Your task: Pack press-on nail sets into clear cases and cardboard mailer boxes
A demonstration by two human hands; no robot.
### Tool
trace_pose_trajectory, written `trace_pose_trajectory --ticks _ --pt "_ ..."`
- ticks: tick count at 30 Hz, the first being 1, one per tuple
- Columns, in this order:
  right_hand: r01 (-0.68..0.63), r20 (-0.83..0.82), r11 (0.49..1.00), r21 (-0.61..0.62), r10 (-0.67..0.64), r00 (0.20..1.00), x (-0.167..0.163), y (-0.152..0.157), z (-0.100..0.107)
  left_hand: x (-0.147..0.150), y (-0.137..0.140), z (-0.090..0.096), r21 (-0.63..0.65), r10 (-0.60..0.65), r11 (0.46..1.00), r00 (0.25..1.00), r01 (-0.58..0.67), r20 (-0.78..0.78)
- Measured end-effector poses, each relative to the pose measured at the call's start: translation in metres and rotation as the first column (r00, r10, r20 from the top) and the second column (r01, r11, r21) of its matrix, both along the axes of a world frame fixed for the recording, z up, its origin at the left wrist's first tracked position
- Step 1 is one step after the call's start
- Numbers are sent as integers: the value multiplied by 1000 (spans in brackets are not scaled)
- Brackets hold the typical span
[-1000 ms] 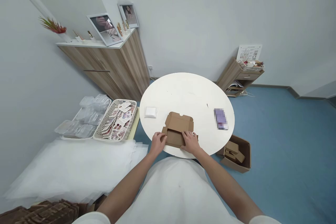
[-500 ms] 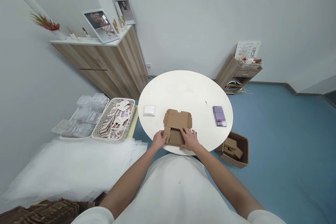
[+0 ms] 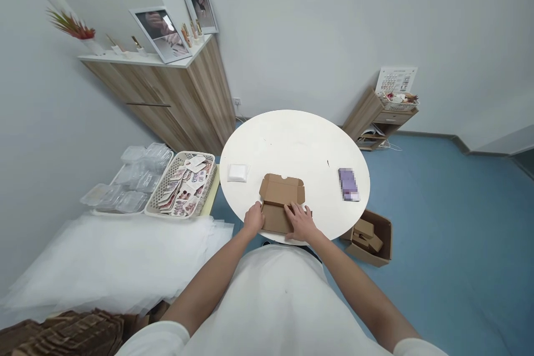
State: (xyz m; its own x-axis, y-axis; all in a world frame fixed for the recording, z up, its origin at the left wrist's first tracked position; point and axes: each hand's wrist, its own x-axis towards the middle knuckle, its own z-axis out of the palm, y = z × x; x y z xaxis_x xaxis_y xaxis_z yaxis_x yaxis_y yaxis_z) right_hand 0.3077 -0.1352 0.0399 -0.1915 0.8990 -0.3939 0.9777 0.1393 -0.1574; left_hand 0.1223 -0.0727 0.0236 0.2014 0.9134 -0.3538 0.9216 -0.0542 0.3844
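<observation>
A brown cardboard box [image 3: 275, 219] lies near the front edge of the white round table, its lid raised and leaning away from me. My left hand [image 3: 253, 219] is closed on the box's left side wall, fingers at the top edge. My right hand [image 3: 301, 223] grips the right side wall, with fingers bent over its edge into the box; part of that wall is hidden under the hand. Left of the box on the table lies a small white packet [image 3: 237, 173]. A purple item [image 3: 348, 184], blurred out, lies to the right.
Below the table's right edge, an open carton [image 3: 381, 253] on the floor holds several small brown boxes. At left stand a white basket of printed cards [image 3: 152, 207], clear plastic boxes [image 3: 137, 178] and stacked translucent sheets [image 3: 117, 261]. A wooden cabinet [image 3: 175, 89] backs the wall.
The box's left side flap, standing out across the left side before, is now folded in against the wall. My left hand has shifted slightly up. The right hand stays at the right side.
</observation>
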Motion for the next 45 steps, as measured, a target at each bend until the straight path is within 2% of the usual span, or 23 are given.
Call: trace_pose_trajectory --ticks 4,6,10,14,16,18,20,22,24,27,28,30,33,35,37,41,43,45 --pt "14 -4 1000 -5 -14 1000 6 0 0 -10 -5 3 16 -21 1000 976 18 217" --pt "6 -10 1000 -9 -6 1000 9 1 0 -16 -5 7 29 -94 996 944 90 315" --pt "-12 -13 1000 -12 12 1000 12 3 0 -18 2 15 9 -293 953 917 302 273" --pt "2 -28 1000 30 -1 1000 16 -1 0 -11 8 16 -22 -304 948 926 316 223" --pt "98 -56 991 94 -93 994 22 -8 -3 -10 7 14 -24 -304 948 926 317 223" --pt "308 -133 942 134 -291 947 32 -20 -10 -9 5 11 -20 -300 950 927 312 225" --pt "555 -281 830 57 -520 806 43 -31 -18 -8 3 9 -17 -288 954 931 299 224" --pt "683 -468 720 -126 -650 599 54 -39 -24 -4 3 8 -30 -277 957 937 290 213" --pt "718 -613 622 -314 -710 347 62 -40 -27 2 3 7 -52 -279 954 940 294 195" --pt "719 -703 475 -507 -711 -26 68 -34 -21 12 4 8 -75 -298 946 937 316 183" --pt "715 -711 443 -541 -695 -107 68 -31 -18 15 4 9 -77 -305 943 934 323 186" --pt "700 -714 422 -577 -676 -182 70 -27 -11 19 4 9 -77 -311 941 930 331 197" --pt "692 -720 434 -577 -670 -180 73 -21 -3 23 3 9 -77 -294 945 930 317 220" --pt "696 -737 469 -543 -663 -129 75 -16 -1 26 1 8 -74 -269 953 933 294 241" --pt "708 -760 527 -470 -650 -22 76 -12 -1 28 0 7 -68 -247 960 934 273 259" --pt "715 -734 658 -236 -603 313 72 -4 -9 37 -5 5 -68 -223 967 942 247 250" --pt "709 -682 690 -149 -591 431 70 -1 -14 44 -7 4 -71 -207 971 949 229 238" --pt "717 -623 688 -114 -612 487 73 1 -17 50 -8 4 -73 -193 974 953 215 233"
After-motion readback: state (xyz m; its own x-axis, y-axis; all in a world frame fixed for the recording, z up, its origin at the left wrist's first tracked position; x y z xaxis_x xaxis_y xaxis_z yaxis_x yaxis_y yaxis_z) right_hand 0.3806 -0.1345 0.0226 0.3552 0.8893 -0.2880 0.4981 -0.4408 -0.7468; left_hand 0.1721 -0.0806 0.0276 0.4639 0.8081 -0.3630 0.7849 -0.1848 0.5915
